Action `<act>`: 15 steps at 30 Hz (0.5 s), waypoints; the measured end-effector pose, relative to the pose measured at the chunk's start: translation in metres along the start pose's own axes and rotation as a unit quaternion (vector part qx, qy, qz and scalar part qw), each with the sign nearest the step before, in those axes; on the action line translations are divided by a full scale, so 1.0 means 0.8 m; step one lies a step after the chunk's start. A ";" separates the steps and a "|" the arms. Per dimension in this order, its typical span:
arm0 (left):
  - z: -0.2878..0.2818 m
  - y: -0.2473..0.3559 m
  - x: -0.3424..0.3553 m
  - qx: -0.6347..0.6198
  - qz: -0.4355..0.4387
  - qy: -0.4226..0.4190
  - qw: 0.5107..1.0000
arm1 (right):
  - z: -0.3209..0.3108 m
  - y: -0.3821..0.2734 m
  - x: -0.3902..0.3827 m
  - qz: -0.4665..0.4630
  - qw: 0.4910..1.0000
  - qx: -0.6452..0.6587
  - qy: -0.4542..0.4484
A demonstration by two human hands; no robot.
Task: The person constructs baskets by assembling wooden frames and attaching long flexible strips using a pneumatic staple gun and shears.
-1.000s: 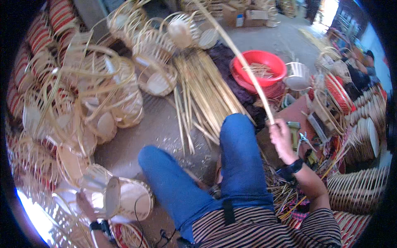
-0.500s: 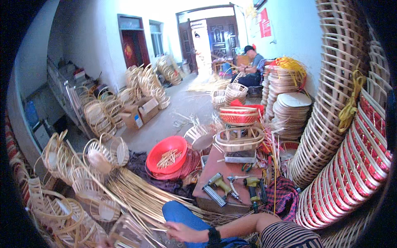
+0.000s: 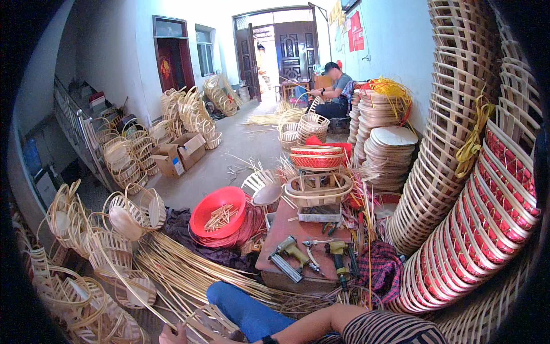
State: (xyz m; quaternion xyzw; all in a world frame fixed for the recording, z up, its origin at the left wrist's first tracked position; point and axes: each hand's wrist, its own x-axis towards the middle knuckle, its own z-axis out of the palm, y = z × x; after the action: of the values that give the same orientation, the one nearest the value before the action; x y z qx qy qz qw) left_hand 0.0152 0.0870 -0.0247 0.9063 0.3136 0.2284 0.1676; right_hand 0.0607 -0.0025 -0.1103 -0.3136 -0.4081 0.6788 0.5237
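Pinching a long strip (image 3: pixel 122 279), seemingly: left hand (image 3: pixel 172 335); right hand (image 3: pixel 228 339), grip unclear. A wide swing could snag it on the nearby baskets (image 3: pixel 142 291).

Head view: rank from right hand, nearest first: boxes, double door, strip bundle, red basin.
1. Strip bundle: on the floor, just ahead of the right hand.
2. Red basin: beyond the bundle.
3. Boxes: farther, left of the basin.
4. Double door: far end of the room.
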 end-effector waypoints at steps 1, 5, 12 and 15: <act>-0.002 -0.001 -0.003 0.001 0.000 0.000 1.000 | 0.001 0.007 -0.007 0.037 0.998 0.055 -0.020; -0.010 -0.002 -0.019 0.009 -0.003 0.001 1.000 | -0.007 0.030 -0.013 0.125 0.975 0.183 -0.031; -0.005 0.012 -0.041 0.022 0.021 0.018 0.999 | -0.017 -0.015 -0.047 0.119 0.989 0.083 0.018; 0.000 0.028 -0.038 0.019 0.047 0.015 0.999 | -0.073 -0.042 -0.086 0.189 0.982 0.011 -0.002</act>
State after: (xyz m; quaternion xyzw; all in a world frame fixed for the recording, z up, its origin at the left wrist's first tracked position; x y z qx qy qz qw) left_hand 0.0053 0.0507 -0.0236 0.9196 0.2771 0.2436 0.1348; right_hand 0.1434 -0.0523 -0.1086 -0.3778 -0.3355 0.7705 0.3886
